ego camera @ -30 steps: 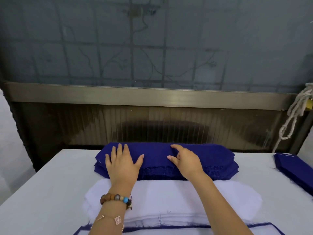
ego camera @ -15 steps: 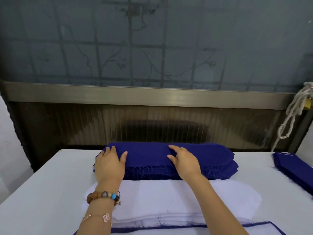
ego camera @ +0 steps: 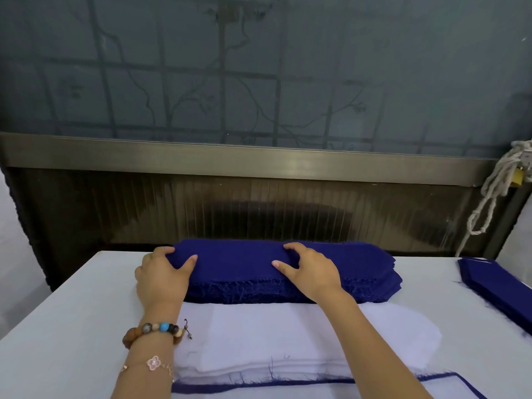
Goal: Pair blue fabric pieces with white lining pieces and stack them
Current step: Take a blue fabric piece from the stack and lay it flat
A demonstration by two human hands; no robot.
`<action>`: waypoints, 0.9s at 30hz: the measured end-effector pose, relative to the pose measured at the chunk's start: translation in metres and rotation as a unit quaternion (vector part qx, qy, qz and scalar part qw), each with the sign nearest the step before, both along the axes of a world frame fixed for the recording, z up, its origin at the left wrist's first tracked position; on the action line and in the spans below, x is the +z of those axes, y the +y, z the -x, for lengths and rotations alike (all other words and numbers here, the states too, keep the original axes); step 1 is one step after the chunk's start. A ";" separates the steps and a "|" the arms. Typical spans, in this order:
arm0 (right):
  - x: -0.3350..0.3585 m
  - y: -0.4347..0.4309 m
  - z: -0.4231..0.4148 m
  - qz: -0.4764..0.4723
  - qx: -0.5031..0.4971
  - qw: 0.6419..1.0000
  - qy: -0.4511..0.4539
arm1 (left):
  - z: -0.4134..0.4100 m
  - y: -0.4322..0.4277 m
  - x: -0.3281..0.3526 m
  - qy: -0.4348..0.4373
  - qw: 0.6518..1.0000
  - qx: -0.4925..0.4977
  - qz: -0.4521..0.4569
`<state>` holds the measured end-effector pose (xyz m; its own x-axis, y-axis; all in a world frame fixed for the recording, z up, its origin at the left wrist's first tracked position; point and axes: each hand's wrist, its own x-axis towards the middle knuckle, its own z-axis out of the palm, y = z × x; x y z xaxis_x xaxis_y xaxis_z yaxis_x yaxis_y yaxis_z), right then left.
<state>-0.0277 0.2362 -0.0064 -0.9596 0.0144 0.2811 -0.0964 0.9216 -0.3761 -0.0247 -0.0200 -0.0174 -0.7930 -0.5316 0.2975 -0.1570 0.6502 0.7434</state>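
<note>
Bottom of frame: white lining stack (ego camera: pixel 288 335) on table (ego camera: pixel 57 326), blue-edged piece (ego camera: pixel 316 387) at nearest edge. Centre: left hand (ego camera: pixel 161 280) wraps left end of blue fabric stack (ego camera: pixel 244 254), grip full of cloth, thumb on top. Same stack carries right hand (ego camera: pixel 311 272), fingers bent, thumb splayed; whether grip pinches cloth, cannot tell. Right edge: second blue pile (ego camera: pixel 498 286).

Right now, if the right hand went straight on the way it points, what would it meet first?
The right hand lies on the blue stack; it would cross that, then probably meet the dark panel behind.
</note>
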 end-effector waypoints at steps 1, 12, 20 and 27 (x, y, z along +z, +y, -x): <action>0.000 0.000 0.000 0.001 0.000 1.000 -0.001 | 0.000 -0.001 0.001 0.008 1.000 0.003 -0.006; -0.001 0.002 -0.001 0.010 0.009 1.000 -0.005 | -0.004 -0.003 -0.001 0.127 0.988 0.035 -0.084; -0.003 0.002 0.000 0.007 0.004 1.000 0.000 | -0.003 -0.004 -0.007 0.110 0.988 0.013 -0.111; -0.004 0.001 0.002 0.002 0.002 1.000 0.006 | -0.003 -0.008 -0.008 0.108 0.990 0.085 0.015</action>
<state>-0.0297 0.2375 -0.0106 -0.9561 0.0124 0.2928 -0.1038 0.9200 -0.3779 -0.0215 -0.0276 -0.0249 -0.6087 -0.6412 0.4673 -0.1062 0.6495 0.7529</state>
